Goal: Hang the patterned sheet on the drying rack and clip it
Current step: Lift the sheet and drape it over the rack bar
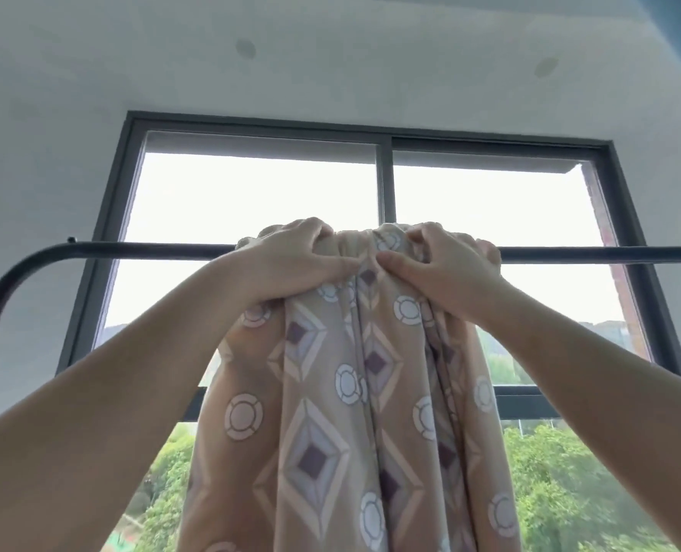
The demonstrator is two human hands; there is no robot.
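Both left hand [291,264] and right hand [446,268] grip the patterned sheet [331,412] bunched over the rack bar [131,251].

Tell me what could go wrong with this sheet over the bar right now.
The patterned sheet is bunched in a narrow clump on the rack bar, so it may slide off once the left hand and right hand let go. No clip is visible. Bunched folds would likely dry slowly.
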